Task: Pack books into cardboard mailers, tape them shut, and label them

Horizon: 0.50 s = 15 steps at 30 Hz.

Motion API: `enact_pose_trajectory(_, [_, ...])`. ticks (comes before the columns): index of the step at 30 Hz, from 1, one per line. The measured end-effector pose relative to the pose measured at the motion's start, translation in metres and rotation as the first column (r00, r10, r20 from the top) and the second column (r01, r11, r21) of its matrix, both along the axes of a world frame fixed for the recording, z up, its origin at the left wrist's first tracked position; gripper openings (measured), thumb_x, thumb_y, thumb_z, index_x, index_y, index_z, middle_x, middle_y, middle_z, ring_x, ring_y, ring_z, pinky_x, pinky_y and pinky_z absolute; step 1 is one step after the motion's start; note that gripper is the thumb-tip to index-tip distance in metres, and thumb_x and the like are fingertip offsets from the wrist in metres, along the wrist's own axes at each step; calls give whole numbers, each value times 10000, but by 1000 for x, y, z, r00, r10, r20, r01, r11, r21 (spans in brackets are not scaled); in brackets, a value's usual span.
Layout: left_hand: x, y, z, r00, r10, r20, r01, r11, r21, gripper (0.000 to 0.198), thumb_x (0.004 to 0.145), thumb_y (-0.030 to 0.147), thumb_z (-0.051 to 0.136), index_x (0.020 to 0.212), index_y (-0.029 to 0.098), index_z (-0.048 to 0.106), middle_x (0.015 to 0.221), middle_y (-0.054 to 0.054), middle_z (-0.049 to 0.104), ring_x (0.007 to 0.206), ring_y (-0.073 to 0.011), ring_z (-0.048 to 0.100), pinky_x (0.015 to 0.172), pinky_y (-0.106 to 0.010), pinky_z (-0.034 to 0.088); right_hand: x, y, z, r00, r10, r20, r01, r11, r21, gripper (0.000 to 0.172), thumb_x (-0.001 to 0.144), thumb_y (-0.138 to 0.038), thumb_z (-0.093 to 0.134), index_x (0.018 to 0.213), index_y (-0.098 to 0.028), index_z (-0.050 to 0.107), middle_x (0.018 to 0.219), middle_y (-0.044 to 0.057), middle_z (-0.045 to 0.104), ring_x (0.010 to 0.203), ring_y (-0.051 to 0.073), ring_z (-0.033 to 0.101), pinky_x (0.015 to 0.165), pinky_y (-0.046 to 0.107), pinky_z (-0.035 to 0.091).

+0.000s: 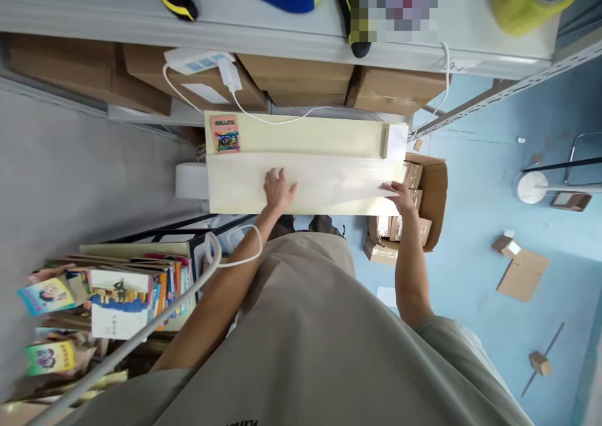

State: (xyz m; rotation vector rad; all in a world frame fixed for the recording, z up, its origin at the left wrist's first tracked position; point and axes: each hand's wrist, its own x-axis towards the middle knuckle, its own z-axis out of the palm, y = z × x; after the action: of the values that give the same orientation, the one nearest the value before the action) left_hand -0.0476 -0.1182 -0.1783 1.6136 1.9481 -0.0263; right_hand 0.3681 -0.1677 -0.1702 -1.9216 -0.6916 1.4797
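Observation:
A long white translucent sheet (324,176) lies across a pale cream board (301,138) in front of me. My left hand (278,191) rests on the sheet left of its middle, fingers spread. At the right end my right hand (399,197) pinches the sheet's near edge between thumb and fingers, and the edge lifts slightly there. A pink booklet (224,133) with a colourful picture lies on the board's far left corner. A small white block-like piece (396,141) sits at its far right corner.
Cardboard boxes (301,78) stand under a grey shelf (282,31) beyond the board. A power strip (197,61) trails a white cable. An open carton (435,200) of small boxes is at the right, and books (120,303) stand at the lower left. Yellow tape (512,5) sits on the shelf.

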Motion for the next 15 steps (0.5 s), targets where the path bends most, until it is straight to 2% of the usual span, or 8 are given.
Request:
enact_pose_trajectory(1, [-10,-1,-9,998,22,-59,-26,998,-55,833,1011,393,767,1735,104,474,1847,-331,356,1739,-543,309,1366,-707,374,2,0,-13,1000,-21,17,22,1000,-15,314,810,-465,891,882,-186,767,959,87,833,944,198,791,878,326,639])
enact_pose_trajectory(3, [-27,-6,-23,993,24,-119,-43,986,-161,991,995,448,785,1815,108,344,1898,-347,218,1761,-583,230,1342,-753,381,5,0,-33,997,-36,70,39,998,-52,265,813,-408,889,848,-184,752,940,77,824,903,178,776,880,320,641])
enact_pose_trajectory(6, [-40,-16,-34,993,-33,-110,5,969,-246,1002,1014,464,755,1845,136,300,1918,-330,166,1749,-563,293,1327,-694,437,12,3,-51,985,-4,170,21,995,-101,230,805,-357,896,795,-178,750,811,45,782,757,159,693,791,316,619])
enact_pose_trajectory(8, [-43,-22,-37,994,-72,-85,49,969,-244,961,1023,446,736,1841,149,327,1922,-310,182,1731,-538,352,1336,-655,444,18,6,-55,974,-4,228,30,994,-108,197,815,-330,882,793,-185,751,764,33,760,731,167,668,773,321,611])
enact_pose_trajectory(11, [-45,-26,-41,996,-76,-51,65,980,-190,890,1015,402,724,1804,137,407,1902,-296,259,1726,-511,369,1363,-639,419,23,11,-54,947,2,320,37,993,-116,127,849,-277,835,816,-196,743,794,54,773,779,206,706,833,361,634])
enact_pose_trajectory(13, [-51,-24,-43,999,-53,2,52,989,-139,829,1008,357,705,1768,132,462,1863,-276,357,1729,-463,382,1393,-605,395,19,13,-49,910,2,414,53,991,-120,70,871,-229,794,849,-194,737,889,105,800,868,246,740,935,426,643])
enact_pose_trajectory(15, [-63,-20,-47,997,-24,70,30,995,-92,762,1011,313,664,1733,128,503,1807,-250,454,1706,-402,432,1411,-551,387,3,14,-42,823,3,569,59,994,-91,46,913,-213,745,948,-184,750,1070,172,818,989,285,761,1031,488,632])
